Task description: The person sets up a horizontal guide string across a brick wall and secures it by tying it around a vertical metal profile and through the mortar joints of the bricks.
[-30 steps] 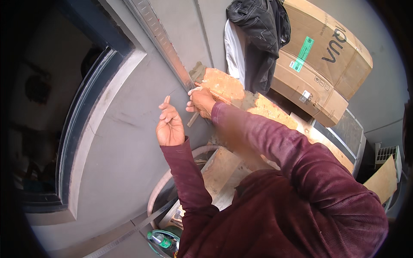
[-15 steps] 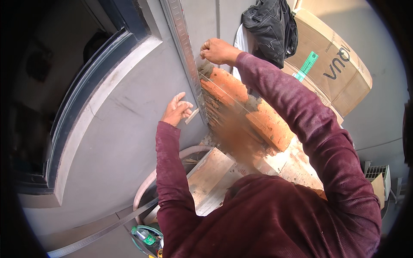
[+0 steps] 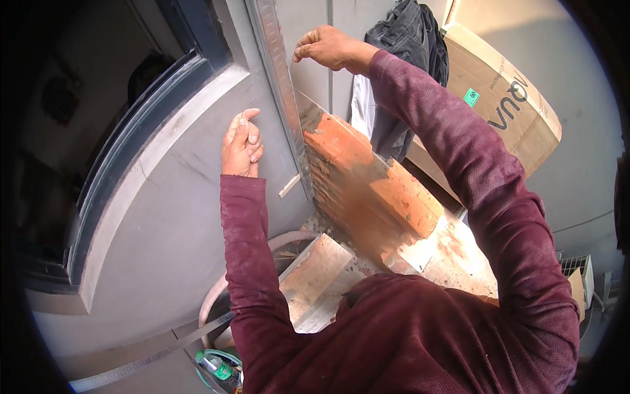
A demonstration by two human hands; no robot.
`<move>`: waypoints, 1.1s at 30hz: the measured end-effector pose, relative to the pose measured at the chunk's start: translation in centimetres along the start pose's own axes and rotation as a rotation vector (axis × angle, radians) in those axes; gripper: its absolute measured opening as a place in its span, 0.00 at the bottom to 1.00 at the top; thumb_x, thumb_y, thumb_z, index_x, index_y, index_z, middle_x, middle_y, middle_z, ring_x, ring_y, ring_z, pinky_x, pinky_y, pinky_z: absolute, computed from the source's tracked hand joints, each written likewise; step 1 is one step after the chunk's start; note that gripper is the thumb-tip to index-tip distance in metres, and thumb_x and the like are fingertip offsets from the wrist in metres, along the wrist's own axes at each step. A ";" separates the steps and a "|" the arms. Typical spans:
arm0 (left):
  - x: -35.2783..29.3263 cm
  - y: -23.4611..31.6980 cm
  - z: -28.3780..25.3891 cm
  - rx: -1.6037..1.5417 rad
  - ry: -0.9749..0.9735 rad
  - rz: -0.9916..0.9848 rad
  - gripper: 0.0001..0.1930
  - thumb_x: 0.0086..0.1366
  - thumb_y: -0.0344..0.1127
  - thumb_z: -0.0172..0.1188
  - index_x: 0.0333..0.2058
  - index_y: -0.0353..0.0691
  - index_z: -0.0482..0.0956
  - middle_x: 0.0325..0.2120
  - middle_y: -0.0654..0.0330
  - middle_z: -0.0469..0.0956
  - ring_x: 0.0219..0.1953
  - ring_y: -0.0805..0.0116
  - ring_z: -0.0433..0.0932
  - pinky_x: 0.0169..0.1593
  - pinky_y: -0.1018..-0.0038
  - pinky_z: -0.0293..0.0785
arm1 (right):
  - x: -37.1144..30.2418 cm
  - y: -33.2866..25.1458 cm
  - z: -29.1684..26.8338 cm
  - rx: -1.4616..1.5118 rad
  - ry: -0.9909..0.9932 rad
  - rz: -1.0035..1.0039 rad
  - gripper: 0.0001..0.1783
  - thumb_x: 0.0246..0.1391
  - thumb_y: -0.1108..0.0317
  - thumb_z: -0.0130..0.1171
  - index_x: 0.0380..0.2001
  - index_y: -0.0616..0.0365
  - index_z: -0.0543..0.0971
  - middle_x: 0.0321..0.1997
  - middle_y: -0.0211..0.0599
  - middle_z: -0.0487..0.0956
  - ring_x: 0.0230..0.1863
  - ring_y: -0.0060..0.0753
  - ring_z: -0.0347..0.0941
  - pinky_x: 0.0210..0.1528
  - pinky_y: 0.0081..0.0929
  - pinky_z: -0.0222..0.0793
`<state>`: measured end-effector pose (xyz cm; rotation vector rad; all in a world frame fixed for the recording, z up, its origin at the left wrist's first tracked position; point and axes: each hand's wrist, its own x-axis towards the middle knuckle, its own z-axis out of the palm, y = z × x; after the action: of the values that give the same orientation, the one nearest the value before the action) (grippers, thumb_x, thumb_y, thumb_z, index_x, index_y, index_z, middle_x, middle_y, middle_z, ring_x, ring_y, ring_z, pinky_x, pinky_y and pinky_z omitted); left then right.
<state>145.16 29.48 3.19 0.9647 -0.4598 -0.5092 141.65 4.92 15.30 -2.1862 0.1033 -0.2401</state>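
Note:
My right hand is raised beside the upright metal strip, its thumb and fingertips pinched together. Whatever it pinches is too thin to make out. Lower and to the left, in front of the grey wall, my left hand has its fingers curled in and the index finger bent over near the thumb; anything between them is hidden. Below both hands stands low orange brickwork with grey mortar smeared on its top and rough side. One end of it meets the metal strip. A small pale stick rests against the wall beside the strip.
A dark garment hangs behind the brickwork, next to a large cardboard box. A pale board and a pinkish hose lie below. A green-labelled bottle sits at lower left. A dark-framed window curves along the left.
Both hands have moved upward, the left also leftward, away from the strip. The left fingers have curled in more. The thin line across the brick top no longer shows clearly.

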 end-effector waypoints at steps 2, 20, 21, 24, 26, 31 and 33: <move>-0.3 0.3 0.1 -0.045 -0.017 0.010 0.15 0.73 0.37 0.44 0.51 0.34 0.67 0.19 0.70 0.60 0.15 0.86 0.53 0.15 0.87 0.53 | 0.4 0.3 0.1 -0.029 0.025 -0.030 0.12 0.52 0.66 0.54 0.33 0.59 0.83 0.13 0.24 0.66 0.12 0.19 0.55 0.14 0.24 0.51; 0.3 1.1 1.6 0.199 0.085 -0.003 0.22 0.73 0.36 0.41 0.62 0.33 0.61 0.17 0.71 0.60 0.15 0.86 0.52 0.16 0.86 0.51 | -2.8 1.5 -0.2 -0.329 0.300 -0.188 0.17 0.46 0.65 0.48 0.33 0.59 0.84 0.31 0.53 0.81 0.35 0.52 0.79 0.44 0.40 0.73; 0.1 1.2 1.6 0.202 0.103 -0.007 0.22 0.72 0.35 0.41 0.61 0.33 0.61 0.16 0.71 0.59 0.14 0.86 0.52 0.16 0.86 0.51 | -3.6 1.4 0.5 -0.436 0.308 -0.216 0.18 0.47 0.66 0.46 0.34 0.58 0.84 0.34 0.54 0.81 0.40 0.56 0.77 0.49 0.43 0.71; -0.4 0.5 1.1 0.184 0.126 -0.017 0.21 0.72 0.34 0.41 0.61 0.32 0.62 0.16 0.71 0.59 0.14 0.85 0.51 0.15 0.86 0.50 | -4.9 1.1 1.5 -0.383 0.311 -0.192 0.17 0.45 0.68 0.46 0.33 0.58 0.83 0.33 0.54 0.81 0.39 0.57 0.77 0.47 0.46 0.71; -0.5 0.0 1.4 0.151 0.126 -0.041 0.21 0.72 0.34 0.41 0.61 0.32 0.62 0.15 0.71 0.58 0.14 0.85 0.51 0.15 0.85 0.50 | -5.7 1.0 1.5 -0.409 0.285 -0.179 0.16 0.45 0.68 0.46 0.31 0.59 0.83 0.31 0.55 0.80 0.37 0.58 0.77 0.45 0.48 0.71; 0.0 -0.7 1.2 0.096 0.129 -0.054 0.21 0.72 0.33 0.41 0.61 0.34 0.62 0.15 0.71 0.58 0.14 0.85 0.51 0.15 0.85 0.49 | -8.5 1.2 2.9 -0.432 0.300 -0.280 0.13 0.47 0.69 0.47 0.25 0.65 0.79 0.23 0.57 0.76 0.27 0.61 0.73 0.34 0.49 0.69; 0.1 -0.2 1.7 0.142 0.137 -0.032 0.21 0.72 0.33 0.41 0.61 0.34 0.62 0.15 0.71 0.58 0.14 0.85 0.51 0.15 0.85 0.49 | -9.2 1.2 3.4 -0.439 0.279 -0.265 0.12 0.47 0.69 0.47 0.23 0.65 0.77 0.22 0.57 0.75 0.26 0.61 0.72 0.34 0.50 0.68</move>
<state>144.18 28.26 3.88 1.1376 -0.3612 -0.4404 133.39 8.39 11.11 -2.5887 0.0207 -0.7315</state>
